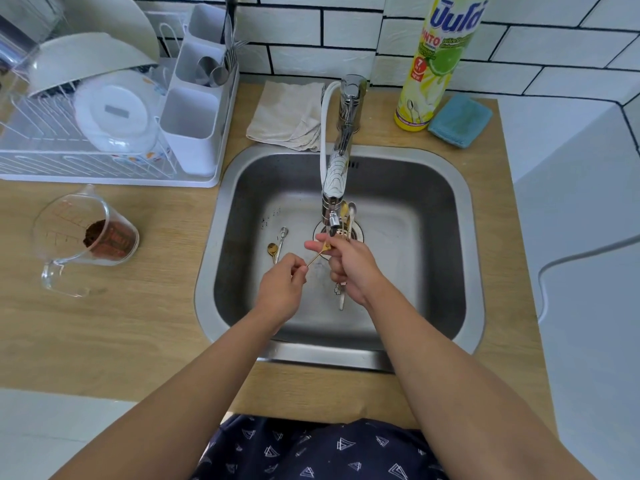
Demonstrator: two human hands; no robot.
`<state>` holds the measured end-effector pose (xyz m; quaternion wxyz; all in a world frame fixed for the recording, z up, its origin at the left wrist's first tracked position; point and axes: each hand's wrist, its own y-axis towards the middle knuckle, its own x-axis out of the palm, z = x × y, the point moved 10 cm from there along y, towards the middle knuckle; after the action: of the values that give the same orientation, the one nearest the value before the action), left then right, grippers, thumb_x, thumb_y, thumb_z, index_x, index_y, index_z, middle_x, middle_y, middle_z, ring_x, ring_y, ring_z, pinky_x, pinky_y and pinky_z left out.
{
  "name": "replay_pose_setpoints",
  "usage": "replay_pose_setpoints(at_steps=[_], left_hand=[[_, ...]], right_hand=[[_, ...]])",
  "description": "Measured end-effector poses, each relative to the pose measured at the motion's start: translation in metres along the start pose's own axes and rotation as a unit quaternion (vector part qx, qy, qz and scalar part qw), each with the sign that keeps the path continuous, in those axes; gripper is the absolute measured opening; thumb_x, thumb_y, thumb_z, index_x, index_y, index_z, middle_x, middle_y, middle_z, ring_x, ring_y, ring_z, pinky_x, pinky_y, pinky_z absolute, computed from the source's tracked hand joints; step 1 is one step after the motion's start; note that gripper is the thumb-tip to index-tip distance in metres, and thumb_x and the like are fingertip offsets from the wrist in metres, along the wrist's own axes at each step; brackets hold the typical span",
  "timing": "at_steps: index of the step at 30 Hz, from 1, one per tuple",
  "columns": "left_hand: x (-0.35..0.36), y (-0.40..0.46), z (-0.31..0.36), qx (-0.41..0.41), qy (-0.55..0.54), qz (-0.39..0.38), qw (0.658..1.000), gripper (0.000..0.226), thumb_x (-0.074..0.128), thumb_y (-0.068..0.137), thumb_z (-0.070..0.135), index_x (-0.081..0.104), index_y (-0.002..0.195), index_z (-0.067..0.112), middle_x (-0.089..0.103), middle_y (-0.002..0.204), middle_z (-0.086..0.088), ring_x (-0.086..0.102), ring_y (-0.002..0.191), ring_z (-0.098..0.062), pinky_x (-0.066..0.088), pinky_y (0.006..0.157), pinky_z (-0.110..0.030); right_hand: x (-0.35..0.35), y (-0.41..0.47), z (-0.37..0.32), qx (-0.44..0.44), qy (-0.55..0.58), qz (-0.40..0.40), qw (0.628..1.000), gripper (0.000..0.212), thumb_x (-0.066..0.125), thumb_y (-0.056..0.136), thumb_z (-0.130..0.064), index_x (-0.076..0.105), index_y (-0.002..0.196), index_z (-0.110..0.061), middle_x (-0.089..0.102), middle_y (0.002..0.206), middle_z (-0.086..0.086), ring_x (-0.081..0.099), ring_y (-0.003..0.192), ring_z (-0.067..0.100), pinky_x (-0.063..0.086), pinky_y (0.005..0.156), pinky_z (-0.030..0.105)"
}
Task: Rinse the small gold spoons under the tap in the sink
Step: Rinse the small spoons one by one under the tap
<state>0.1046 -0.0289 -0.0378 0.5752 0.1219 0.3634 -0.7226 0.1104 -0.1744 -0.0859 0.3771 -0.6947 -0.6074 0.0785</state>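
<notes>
Over the steel sink (460,216), my left hand (282,289) pinches the handle end of a small gold spoon (317,255). My right hand (351,266) touches that spoon's bowl with its fingertips and clasps a bunch of spoons (347,216), whose bowls stick up beside the tap nozzle (331,220) and whose handles hang below the fist. A gold spoon (272,250) and a silver spoon (283,233) lie on the sink floor to the left. Whether water runs I cannot make out.
A glass measuring jug (83,237) with brown powder stands on the wooden counter at left. Behind it is a white dish rack (114,112) with a cutlery holder. A cloth (287,116), a yellow dish-soap bottle (436,64) and a blue sponge (459,120) sit behind the sink.
</notes>
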Motion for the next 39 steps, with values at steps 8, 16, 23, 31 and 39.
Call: replay_pose_setpoints(at_steps=[8,16,23,31,39], left_hand=[[0.002,0.000,0.007,0.035,0.034,0.002,0.999,0.010,0.048,0.103,0.024,0.056,0.097,0.023,0.065,0.084,0.004,0.061,0.080,-0.015,0.049,0.072,-0.034],[0.028,-0.009,-0.012,-0.147,-0.242,-0.136,0.949,0.020,0.042,0.102,0.028,0.056,0.089,0.021,0.043,0.068,0.006,0.033,0.050,-0.009,0.025,0.042,-0.022],[0.037,-0.024,-0.013,-0.239,-0.346,-0.228,0.878,0.019,0.047,0.103,0.028,0.057,0.090,0.018,0.057,0.063,0.002,0.058,0.052,-0.012,0.027,0.037,-0.018],[0.035,-0.007,-0.006,-0.196,-0.353,-0.218,0.889,0.022,0.054,0.102,0.030,0.061,0.100,0.009,0.066,0.070,-0.001,0.047,0.048,-0.006,0.030,0.034,-0.015],[0.053,0.035,0.053,-0.131,-0.403,-0.159,0.892,0.023,0.038,0.107,0.018,0.057,0.114,0.008,0.075,0.074,-0.001,0.067,0.062,-0.012,0.046,0.057,-0.023]], right_hand=[[-0.005,-0.001,-0.009,-0.053,-0.139,0.054,0.987,0.020,0.072,0.091,-0.028,0.072,0.105,-0.014,0.081,0.091,-0.009,0.042,0.042,0.002,0.033,0.043,0.019],[0.004,-0.004,-0.002,-0.009,0.007,-0.064,0.998,0.027,0.056,0.105,-0.030,0.064,0.123,-0.012,0.078,0.117,0.007,0.024,0.041,0.004,0.026,0.039,0.019],[-0.011,-0.004,-0.008,-0.067,-0.115,0.046,0.990,0.024,0.056,0.102,-0.036,0.071,0.102,-0.016,0.082,0.097,0.001,0.029,0.041,0.007,0.028,0.042,0.024],[-0.031,-0.009,-0.025,-0.107,-0.151,0.109,0.977,0.020,0.064,0.099,-0.036,0.073,0.087,-0.022,0.081,0.086,-0.006,0.064,0.057,-0.004,0.045,0.060,0.015],[-0.110,-0.031,-0.061,-0.140,-0.076,0.311,0.937,0.038,0.059,0.099,-0.032,0.078,0.067,-0.044,0.081,0.085,-0.001,0.042,0.047,0.006,0.036,0.052,0.027]])
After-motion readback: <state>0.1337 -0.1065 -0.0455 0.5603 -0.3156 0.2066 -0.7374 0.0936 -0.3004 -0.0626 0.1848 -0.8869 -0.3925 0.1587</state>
